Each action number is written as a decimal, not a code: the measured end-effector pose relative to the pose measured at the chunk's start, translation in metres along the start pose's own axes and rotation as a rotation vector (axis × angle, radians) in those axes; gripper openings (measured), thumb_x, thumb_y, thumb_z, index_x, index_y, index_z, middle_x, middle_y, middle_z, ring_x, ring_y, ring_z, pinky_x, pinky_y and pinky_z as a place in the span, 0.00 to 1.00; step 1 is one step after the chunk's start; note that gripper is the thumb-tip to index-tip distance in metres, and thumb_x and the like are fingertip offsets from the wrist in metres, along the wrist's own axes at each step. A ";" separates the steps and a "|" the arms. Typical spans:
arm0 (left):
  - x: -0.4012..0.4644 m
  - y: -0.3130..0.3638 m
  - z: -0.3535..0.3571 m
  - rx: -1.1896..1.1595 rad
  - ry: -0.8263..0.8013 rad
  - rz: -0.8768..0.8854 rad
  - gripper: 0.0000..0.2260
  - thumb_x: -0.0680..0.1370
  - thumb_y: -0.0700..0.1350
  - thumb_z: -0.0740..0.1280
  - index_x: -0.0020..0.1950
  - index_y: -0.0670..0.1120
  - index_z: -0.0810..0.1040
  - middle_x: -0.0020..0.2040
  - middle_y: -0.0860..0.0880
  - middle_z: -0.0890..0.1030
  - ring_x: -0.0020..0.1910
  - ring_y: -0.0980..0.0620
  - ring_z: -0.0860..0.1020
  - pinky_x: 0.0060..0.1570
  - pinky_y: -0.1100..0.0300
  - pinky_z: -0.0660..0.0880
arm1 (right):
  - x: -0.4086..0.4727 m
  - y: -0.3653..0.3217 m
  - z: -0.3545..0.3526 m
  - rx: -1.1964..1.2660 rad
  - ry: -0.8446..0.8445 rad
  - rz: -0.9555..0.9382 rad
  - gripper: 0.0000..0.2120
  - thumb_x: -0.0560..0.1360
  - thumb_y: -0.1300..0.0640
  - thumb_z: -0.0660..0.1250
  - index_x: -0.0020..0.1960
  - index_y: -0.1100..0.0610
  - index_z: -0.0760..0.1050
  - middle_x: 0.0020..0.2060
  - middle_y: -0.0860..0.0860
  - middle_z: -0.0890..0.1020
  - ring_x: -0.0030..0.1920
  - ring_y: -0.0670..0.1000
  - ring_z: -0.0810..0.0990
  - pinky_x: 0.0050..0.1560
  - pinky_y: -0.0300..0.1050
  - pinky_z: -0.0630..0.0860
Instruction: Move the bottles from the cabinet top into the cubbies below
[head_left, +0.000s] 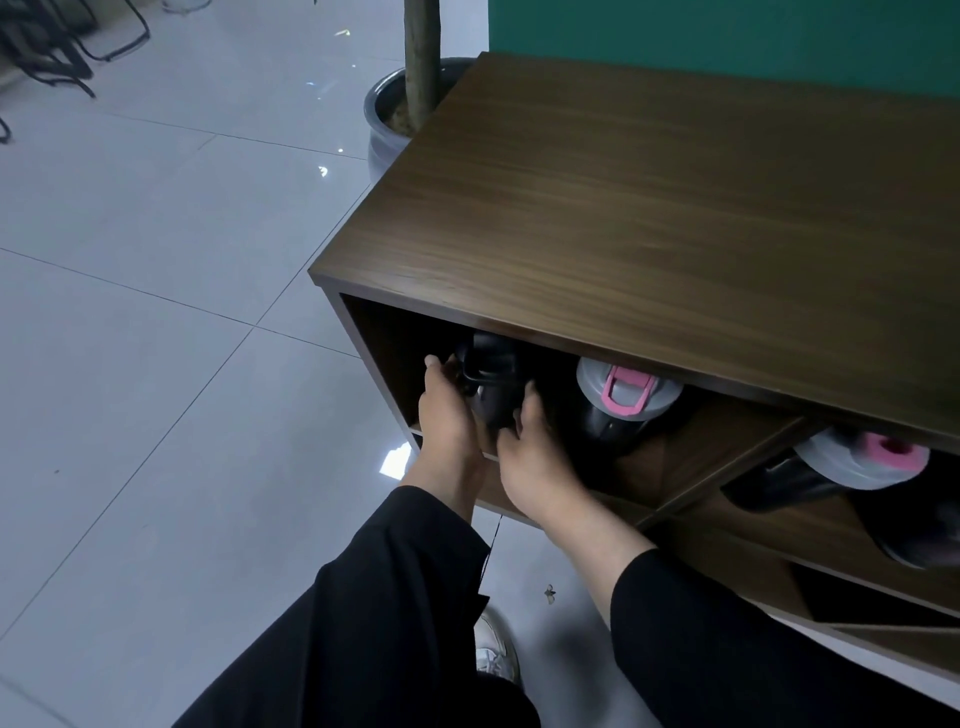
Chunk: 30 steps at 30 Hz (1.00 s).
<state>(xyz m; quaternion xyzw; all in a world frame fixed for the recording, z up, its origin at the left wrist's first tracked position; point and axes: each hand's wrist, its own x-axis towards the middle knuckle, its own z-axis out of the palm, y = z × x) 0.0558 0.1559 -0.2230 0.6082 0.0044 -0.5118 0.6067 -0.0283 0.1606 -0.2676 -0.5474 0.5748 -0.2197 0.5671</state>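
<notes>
Both hands close on a black bottle (491, 387) inside the leftmost cubby (384, 353): the left hand (447, 415) curls around its near-left side, the right hand (530, 457) cups its lower right. The bottle stands roughly upright just ahead of both palms. Right of the hands, 2 pink-and-grey-lidded bottles (623, 400) (852, 467) crowd the neighbouring spaces. The cabinet top (649, 218) overhangs above.
</notes>
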 end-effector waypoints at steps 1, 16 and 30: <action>0.001 0.001 0.000 0.007 0.010 -0.005 0.22 0.84 0.58 0.54 0.60 0.46 0.80 0.44 0.49 0.84 0.44 0.52 0.83 0.40 0.56 0.76 | -0.001 0.000 0.000 0.010 -0.007 0.001 0.36 0.80 0.61 0.56 0.82 0.48 0.43 0.80 0.53 0.59 0.78 0.53 0.62 0.73 0.45 0.63; 0.002 0.002 0.003 0.032 0.024 0.055 0.28 0.83 0.63 0.50 0.71 0.47 0.75 0.63 0.47 0.82 0.50 0.55 0.80 0.51 0.56 0.72 | -0.008 0.008 -0.008 0.004 -0.047 0.009 0.35 0.80 0.63 0.55 0.82 0.50 0.43 0.81 0.54 0.58 0.79 0.52 0.60 0.66 0.37 0.58; 0.013 -0.003 -0.002 -0.035 0.116 0.010 0.27 0.83 0.62 0.51 0.72 0.47 0.73 0.62 0.47 0.82 0.60 0.48 0.80 0.63 0.51 0.74 | -0.010 0.004 -0.017 -0.043 -0.017 -0.008 0.33 0.81 0.61 0.55 0.82 0.48 0.46 0.79 0.55 0.62 0.75 0.56 0.66 0.68 0.42 0.63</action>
